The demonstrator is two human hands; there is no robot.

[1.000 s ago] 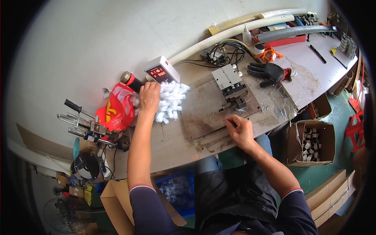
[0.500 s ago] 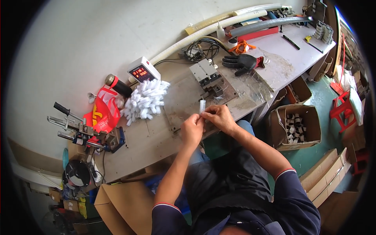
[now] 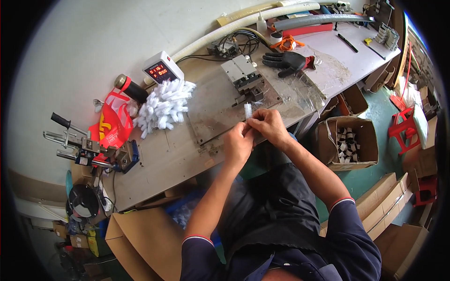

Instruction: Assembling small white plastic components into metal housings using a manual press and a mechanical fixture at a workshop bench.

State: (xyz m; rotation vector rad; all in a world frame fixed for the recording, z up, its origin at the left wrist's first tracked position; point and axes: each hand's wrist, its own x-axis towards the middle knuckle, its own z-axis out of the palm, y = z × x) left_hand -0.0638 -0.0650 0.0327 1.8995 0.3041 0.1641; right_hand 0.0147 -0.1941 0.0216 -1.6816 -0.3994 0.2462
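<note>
My left hand (image 3: 238,143) and my right hand (image 3: 266,123) meet over the front edge of the workbench (image 3: 154,159). Together they pinch a small white brush-like piece (image 3: 248,111) that stands upright above the fingers. A heap of the same white pieces (image 3: 164,108) lies further left on the bench. Just behind my hands sits a grey metal fixture (image 3: 244,78) on a steel plate (image 3: 220,110).
A white box with a red digital display (image 3: 162,70), a red plastic bag (image 3: 112,125), a black glove (image 3: 287,61), cables and hoses lie on the bench. A hand tool with a black handle (image 3: 84,147) sits at left. Cardboard boxes (image 3: 349,140) stand on the floor at right.
My left hand left the white heap and came to my right hand, bringing one white piece. Both hands now hold it together by the plate.
</note>
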